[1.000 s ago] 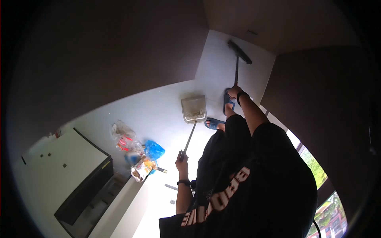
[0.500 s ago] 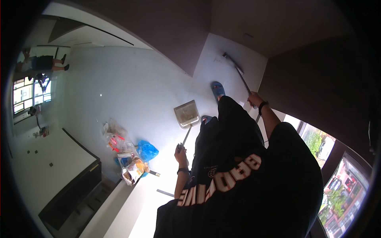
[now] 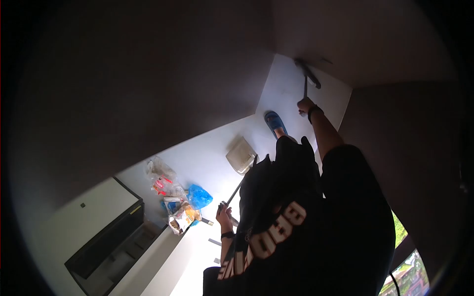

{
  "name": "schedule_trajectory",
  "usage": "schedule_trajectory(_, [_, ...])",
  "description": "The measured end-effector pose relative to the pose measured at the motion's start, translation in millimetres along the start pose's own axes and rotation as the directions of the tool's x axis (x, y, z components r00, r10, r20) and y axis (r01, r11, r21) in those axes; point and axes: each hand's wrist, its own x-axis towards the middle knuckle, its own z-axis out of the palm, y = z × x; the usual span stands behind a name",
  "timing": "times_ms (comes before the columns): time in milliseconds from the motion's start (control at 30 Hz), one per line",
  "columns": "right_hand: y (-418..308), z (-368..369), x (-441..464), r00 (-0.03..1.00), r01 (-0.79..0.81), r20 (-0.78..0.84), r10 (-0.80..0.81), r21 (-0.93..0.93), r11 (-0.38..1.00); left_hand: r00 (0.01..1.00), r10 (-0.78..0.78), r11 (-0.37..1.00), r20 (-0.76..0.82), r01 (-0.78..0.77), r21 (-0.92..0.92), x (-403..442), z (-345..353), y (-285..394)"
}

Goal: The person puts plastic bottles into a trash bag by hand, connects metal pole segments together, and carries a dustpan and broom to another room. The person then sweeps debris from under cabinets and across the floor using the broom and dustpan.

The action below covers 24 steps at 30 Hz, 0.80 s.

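Nearest is the black shirt with its pale lettering. To its left, the left hand is curled round the end of the dustpan's handle, and the pale dustpan itself rests on the floor, partly hidden by the dark clothing. Just beyond it, well to the right, stands one foot in a blue slipper. The right hand, past the foot, is closed in a fist round the broom's stick; the broom has its dark head near the far wall. Off left, a blue bag touches a heap of rubbish.
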Motion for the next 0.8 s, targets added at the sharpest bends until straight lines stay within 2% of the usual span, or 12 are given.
schedule_trajectory(33, [10, 21, 30, 0.959, -0.282, 0.083, 0.272, 0.408, 0.868, 1.0, -0.007, 1.0, -0.029, 0.006, -0.022, -8, 10, 5])
schedule_trajectory(67, [-9, -13, 24, 0.996, -0.079, 0.039, 0.082, -0.056, 0.995, 1.0, -0.01, 1.0, -0.008, 0.01, -0.014, -3, 28, 8])
schedule_trajectory(100, [-38, -48, 13, 0.989, 0.144, 0.094, -0.111, -0.506, 0.85, 1.0, -0.014, 1.0, 0.013, 0.014, -0.007, 2, 43, 13])
schedule_trajectory(133, [-40, -50, 12, 0.993, 0.096, 0.102, -0.06, -0.398, 0.912, 1.0, -0.002, 1.0, 0.016, 0.002, -0.015, 2, 55, 15])
schedule_trajectory(167, [-46, -44, 1, 0.973, 0.192, 0.217, -0.08, -0.562, 0.805, 1.0, 0.007, 0.999, -0.017, -0.008, -0.04, -1, 60, 16])
schedule_trajectory(200, [-54, -33, -19, 0.987, -0.142, 0.044, 0.155, -0.217, 0.966, 0.999, 0.014, 0.998, -0.05, -0.018, -0.064, -4, 62, 16])
schedule_trajectory(233, [-60, -21, -38, 0.903, -0.416, -0.025, 0.429, 0.201, 0.887, 0.996, 0.021, 0.996, -0.083, -0.029, -0.088, -7, 62, 18])
schedule_trajectory(333, [-57, -6, -76, 0.95, -0.31, 0.026, 0.31, 0.015, 0.95, 0.99, 0.044, 0.995, -0.134, -0.056, -0.083, 6, 62, 33])
schedule_trajectory(467, [-55, -37, -130, 0.968, -0.249, 0.126, 0.215, 0.549, 0.798, 0.993, 0.052, 0.992, -0.103, -0.063, -0.106, 31, 55, 39])
schedule_trajectory(600, [-50, -40, -142, 0.995, -0.101, 0.03, 0.098, 0.442, 0.892, 0.989, 0.047, 0.987, -0.14, -0.068, -0.148, 21, 57, 42])
schedule_trajectory(700, [-53, -55, -100, 0.961, -0.239, 0.031, 0.276, 0.598, 0.765, 0.99, 0.024, 0.993, -0.142, -0.04, -0.111, 17, 61, 46])
schedule_trajectory(800, [-49, -56, -32, 0.984, -0.167, -0.007, 0.179, 0.327, 0.93, 0.991, 0.047, 0.987, -0.126, -0.065, -0.146, 13, 50, 50])
